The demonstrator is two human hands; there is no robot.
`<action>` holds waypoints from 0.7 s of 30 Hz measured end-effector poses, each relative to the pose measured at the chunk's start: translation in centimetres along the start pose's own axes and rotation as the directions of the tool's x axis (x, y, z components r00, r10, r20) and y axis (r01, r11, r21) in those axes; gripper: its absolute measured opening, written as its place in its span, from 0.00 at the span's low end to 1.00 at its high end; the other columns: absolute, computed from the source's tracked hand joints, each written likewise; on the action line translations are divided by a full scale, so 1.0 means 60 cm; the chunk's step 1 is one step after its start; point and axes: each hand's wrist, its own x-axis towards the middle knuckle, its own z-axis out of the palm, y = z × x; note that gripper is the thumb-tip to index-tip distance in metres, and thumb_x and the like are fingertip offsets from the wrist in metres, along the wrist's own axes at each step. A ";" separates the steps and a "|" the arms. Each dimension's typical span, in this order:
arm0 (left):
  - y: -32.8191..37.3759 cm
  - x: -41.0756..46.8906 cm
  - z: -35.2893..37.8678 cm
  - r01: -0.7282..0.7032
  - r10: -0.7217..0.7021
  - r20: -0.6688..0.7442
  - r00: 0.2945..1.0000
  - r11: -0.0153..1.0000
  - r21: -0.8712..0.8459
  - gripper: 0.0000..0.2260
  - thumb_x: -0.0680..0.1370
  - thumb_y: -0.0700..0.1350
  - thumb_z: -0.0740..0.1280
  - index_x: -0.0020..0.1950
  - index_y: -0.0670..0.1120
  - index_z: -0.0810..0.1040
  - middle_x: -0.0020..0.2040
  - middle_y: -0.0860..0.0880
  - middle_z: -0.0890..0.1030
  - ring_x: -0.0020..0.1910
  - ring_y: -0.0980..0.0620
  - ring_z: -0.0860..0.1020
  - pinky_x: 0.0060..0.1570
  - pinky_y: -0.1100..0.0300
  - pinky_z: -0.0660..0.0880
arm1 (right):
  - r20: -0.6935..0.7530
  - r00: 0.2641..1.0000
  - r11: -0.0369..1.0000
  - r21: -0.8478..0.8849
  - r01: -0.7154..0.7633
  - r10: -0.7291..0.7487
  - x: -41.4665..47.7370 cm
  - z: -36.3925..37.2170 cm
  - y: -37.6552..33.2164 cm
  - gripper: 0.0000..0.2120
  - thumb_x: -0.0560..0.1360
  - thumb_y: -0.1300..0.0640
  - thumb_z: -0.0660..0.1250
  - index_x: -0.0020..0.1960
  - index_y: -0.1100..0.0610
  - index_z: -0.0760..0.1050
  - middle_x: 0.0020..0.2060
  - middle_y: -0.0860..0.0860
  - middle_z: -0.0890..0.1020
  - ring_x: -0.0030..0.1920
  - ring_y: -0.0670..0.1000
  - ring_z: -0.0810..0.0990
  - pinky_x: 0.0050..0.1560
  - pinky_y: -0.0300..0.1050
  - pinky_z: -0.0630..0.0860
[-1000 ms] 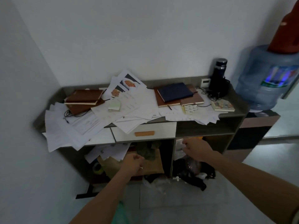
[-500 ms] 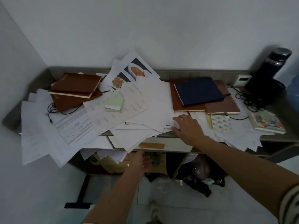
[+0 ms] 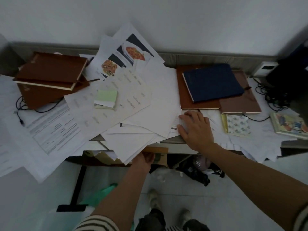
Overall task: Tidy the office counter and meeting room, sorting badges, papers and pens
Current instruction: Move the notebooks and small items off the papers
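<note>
You wear a top in dark and pale stripes. Its left striped fabric sleeve (image 3: 97, 224) shows at the bottom edge of the frame, left of centre, with the bands curving round your arm. The right striped fabric sleeve (image 3: 300, 217) peeks in at the lower right corner. Past each sleeve your forearm is uncovered as far as your bare left hand (image 3: 143, 160) and bare right hand (image 3: 195, 129). At the bottom centre you have dark fabric trousers (image 3: 154, 220). Beside them are one pale shoe (image 3: 153, 197) and, to its right, a second pale shoe (image 3: 185, 215). Both shoes are too blurred to show laces or markings.
</note>
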 end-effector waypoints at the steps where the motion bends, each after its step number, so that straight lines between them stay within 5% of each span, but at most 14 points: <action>1: -0.002 -0.002 -0.001 -0.015 0.014 -0.014 1.000 1.000 -0.007 0.17 0.81 0.48 0.61 0.68 0.43 0.70 0.54 0.42 0.76 0.44 0.45 0.76 0.40 0.51 0.76 | 0.001 1.000 1.000 -0.003 0.002 -0.002 0.000 0.000 0.000 0.22 0.77 0.41 0.53 0.63 0.51 0.73 0.60 0.52 0.74 0.60 0.55 0.71 0.54 0.53 0.69; 6: -0.033 -0.056 -0.044 -0.033 0.030 -0.074 0.997 0.999 -0.030 0.17 0.82 0.50 0.55 0.67 0.45 0.70 0.56 0.41 0.77 0.46 0.44 0.76 0.40 0.51 0.76 | -0.003 1.000 1.000 0.006 0.015 -0.014 0.002 -0.001 0.002 0.22 0.76 0.42 0.54 0.63 0.52 0.74 0.60 0.53 0.74 0.59 0.56 0.71 0.54 0.53 0.69; 11: -0.079 -0.107 -0.107 -0.055 0.050 -0.099 0.994 0.998 -0.044 0.18 0.82 0.48 0.54 0.68 0.41 0.71 0.46 0.41 0.77 0.42 0.44 0.75 0.40 0.51 0.75 | 0.002 1.000 1.000 0.002 0.030 -0.030 -0.001 -0.004 0.003 0.23 0.76 0.43 0.52 0.63 0.53 0.73 0.60 0.54 0.75 0.59 0.57 0.71 0.53 0.53 0.69; 17: -0.117 -0.161 -0.139 -0.161 0.150 -0.108 0.983 0.982 -0.103 0.30 0.76 0.67 0.57 0.61 0.42 0.69 0.53 0.39 0.76 0.52 0.40 0.77 0.52 0.45 0.75 | 0.065 0.996 0.998 0.006 0.064 -0.064 -0.012 -0.004 0.007 0.25 0.79 0.41 0.51 0.69 0.53 0.68 0.67 0.55 0.71 0.65 0.59 0.68 0.61 0.56 0.67; 21: -0.138 -0.181 -0.147 -0.249 0.247 -0.067 0.967 0.968 -0.035 0.32 0.71 0.71 0.60 0.63 0.47 0.69 0.57 0.41 0.77 0.56 0.41 0.77 0.44 0.48 0.78 | 0.110 0.987 0.993 -0.015 0.117 -0.114 -0.021 -0.006 0.013 0.27 0.80 0.39 0.51 0.74 0.52 0.62 0.72 0.55 0.66 0.70 0.58 0.64 0.66 0.57 0.63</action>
